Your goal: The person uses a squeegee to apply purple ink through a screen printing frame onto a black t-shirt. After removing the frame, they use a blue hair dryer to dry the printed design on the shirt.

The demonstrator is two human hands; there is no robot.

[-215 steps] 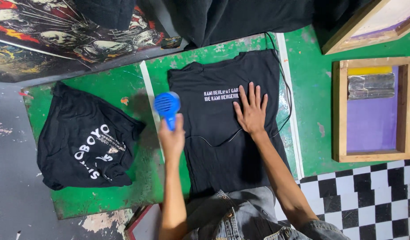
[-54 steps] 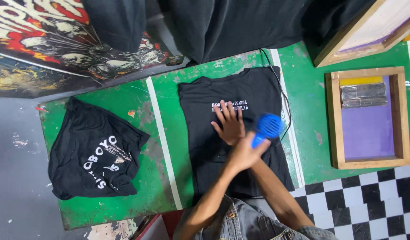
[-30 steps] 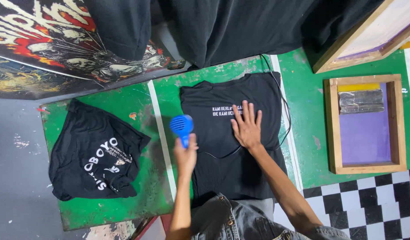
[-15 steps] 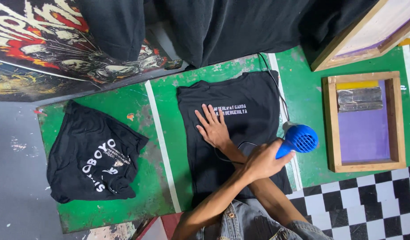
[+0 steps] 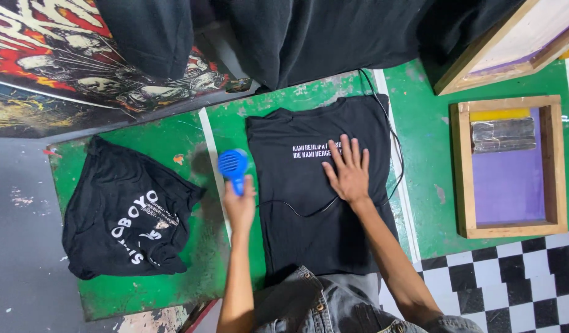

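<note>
A black t-shirt [image 5: 303,203] with small white lettering lies flat on a green board [image 5: 235,120]. My right hand [image 5: 348,169] presses flat on it, fingers spread, just below and over the lettering. My left hand [image 5: 240,202] grips the handle of a blue hair dryer [image 5: 233,165], held above the shirt's left edge with its round head pointing away from me. The dryer's black cord [image 5: 389,132] runs across the shirt and loops up along its right side.
A second black t-shirt [image 5: 127,219] with large white lettering lies crumpled on the green board at left. A wooden-framed printing screen [image 5: 509,166] with a purple mesh and a squeegee sits at right. Dark cloth hangs at the top. Checkered floor lies at lower right.
My left hand has swung the blue dryer from the shirt's right side back to its left edge. My right hand shifted rightward on the shirt, still flat.
</note>
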